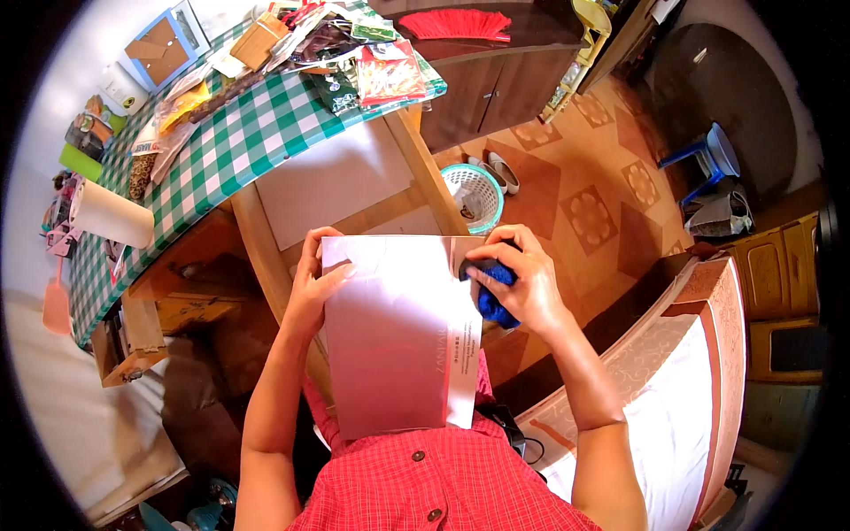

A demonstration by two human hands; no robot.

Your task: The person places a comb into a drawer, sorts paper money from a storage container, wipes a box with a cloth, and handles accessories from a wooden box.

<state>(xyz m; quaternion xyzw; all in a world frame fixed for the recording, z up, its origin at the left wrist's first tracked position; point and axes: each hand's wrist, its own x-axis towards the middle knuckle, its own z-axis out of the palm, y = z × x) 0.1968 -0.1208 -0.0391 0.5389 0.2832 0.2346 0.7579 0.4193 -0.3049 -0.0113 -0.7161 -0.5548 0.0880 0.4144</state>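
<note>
A large flat book with a glossy, pinkish-white cover and small print near its right edge stands in front of my red checked shirt. My left hand grips its upper left edge, thumb on the cover and fingers behind. At the upper right corner my right hand is closed around a crumpled blue cloth, which rests against the cover. Beyond the book, a wooden drawer is pulled out, with pale flat sheets inside. The book hides its near part.
A green checked tablecloth covers the desk, which bears a paper roll, a blue frame and piled packets. On the tiled floor are a turquoise basket and shoes. A bed stands at right.
</note>
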